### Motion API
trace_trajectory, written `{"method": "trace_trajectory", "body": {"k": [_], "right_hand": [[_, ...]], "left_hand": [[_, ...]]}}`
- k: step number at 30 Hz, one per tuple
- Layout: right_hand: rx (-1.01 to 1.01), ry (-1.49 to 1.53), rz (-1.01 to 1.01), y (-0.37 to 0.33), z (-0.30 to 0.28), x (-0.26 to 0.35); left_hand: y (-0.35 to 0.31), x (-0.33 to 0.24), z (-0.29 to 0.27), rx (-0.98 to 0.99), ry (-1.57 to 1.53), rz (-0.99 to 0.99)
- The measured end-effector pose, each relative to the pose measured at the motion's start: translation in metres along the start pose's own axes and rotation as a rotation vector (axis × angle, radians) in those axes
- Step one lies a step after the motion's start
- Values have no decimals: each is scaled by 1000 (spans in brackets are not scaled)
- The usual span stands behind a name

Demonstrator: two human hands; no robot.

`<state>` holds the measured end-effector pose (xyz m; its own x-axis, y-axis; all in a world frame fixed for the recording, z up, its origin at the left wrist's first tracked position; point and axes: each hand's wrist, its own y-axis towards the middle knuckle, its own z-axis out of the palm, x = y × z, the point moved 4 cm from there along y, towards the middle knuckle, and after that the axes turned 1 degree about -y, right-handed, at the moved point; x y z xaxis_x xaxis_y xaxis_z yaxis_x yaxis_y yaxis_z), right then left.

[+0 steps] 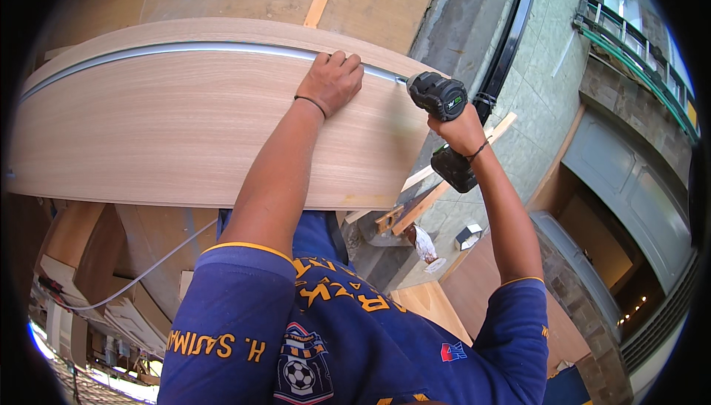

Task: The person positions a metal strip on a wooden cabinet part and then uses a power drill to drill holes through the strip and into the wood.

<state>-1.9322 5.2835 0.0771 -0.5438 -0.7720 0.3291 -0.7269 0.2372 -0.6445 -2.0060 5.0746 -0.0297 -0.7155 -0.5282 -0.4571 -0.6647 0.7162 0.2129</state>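
Left hand (333, 83): fingers curled on metal strip (222, 47); grip cannot be told. Black drill (437, 95) at left hand's 3 o'clock, held in right hand (461, 131).

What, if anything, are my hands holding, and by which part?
The right hand holds a black cordless drill by its handle. The left hand is curled against a long silver metal strip; whether it grips it cannot be told.

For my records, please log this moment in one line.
left hand: on silver metal strip; right hand: holding black cordless drill, tip near strip; beneath: pale wood-grain panel
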Motion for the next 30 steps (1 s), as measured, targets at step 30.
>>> {"method": "trace_trajectory", "body": {"k": [30], "right_hand": [[56, -226, -145, 8, -6, 19]], "left_hand": [[1, 0, 0, 2, 9, -10]]}}
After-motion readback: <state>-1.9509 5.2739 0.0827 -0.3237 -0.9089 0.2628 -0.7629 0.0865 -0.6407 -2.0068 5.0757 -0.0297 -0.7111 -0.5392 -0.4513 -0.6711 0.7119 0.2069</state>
